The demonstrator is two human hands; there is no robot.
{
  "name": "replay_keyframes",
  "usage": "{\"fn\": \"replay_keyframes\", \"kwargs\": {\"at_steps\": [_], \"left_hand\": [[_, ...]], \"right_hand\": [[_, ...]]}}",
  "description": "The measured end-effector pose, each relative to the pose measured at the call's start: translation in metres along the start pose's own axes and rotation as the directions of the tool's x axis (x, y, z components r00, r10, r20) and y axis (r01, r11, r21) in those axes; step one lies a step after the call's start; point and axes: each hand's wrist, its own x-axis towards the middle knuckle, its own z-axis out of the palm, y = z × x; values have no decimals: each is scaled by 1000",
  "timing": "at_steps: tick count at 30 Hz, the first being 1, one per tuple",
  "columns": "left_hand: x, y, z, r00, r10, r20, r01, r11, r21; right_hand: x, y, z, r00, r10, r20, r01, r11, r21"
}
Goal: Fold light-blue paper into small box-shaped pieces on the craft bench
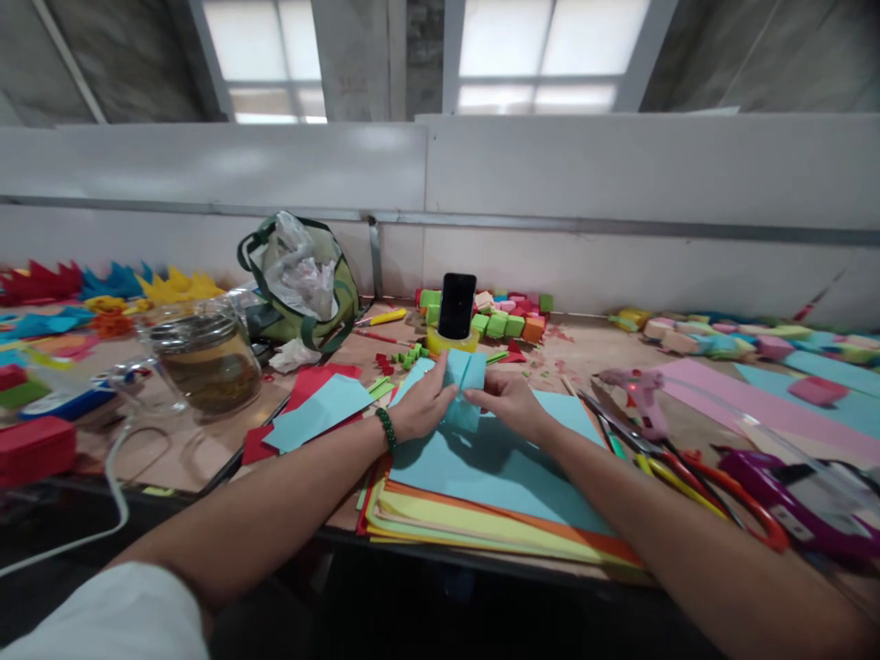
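Between my two hands is a small folded piece of light blue paper (pixel 466 371), held upright with a crease or slit showing on its front. My left hand (pixel 424 403) grips its left side, fingers partly behind it. My right hand (pixel 512 401) pinches its right edge with thumb and fingers. Right below lies a stack of coloured paper sheets (pixel 495 467), blue on top with orange, yellow and red edges showing under it. Left of the stack, cut blue paper pieces (pixel 322 412) rest on red paper (pixel 258 446).
A phone (pixel 457 305) leans upright by a yellow tape roll (pixel 440 343), with paper cubes (pixel 505 323) behind. Scissors (pixel 674 467), a pink glue gun (pixel 643 403) and a purple tool (pixel 784 500) lie right. A glass jar (pixel 206 357) and green bag (pixel 302 284) stand left.
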Motion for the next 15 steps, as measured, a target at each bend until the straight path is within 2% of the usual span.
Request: {"fn": "replay_keyframes", "kwargs": {"at_steps": [3,6,10,12,15], "left_hand": [[-1,0,0,1000,15,-9,-13,991,136],[2,0,-4,999,-50,-19,51,997,59],[3,2,-7,987,-157,23,158,986,-54],[2,4,-6,992,-125,16,126,991,-41],[-1,7,-1,1000,-9,-5,9,1000,30]], "right_hand": [[-2,-4,3,998,-44,-35,43,999,-32],[0,-4,1,996,-70,-62,67,996,-52],[2,1,-6,989,-81,-121,68,992,-107],[0,2,-6,985,-92,-143,71,987,-144],[-4,0,0,983,-119,-137,91,977,-193]]}}
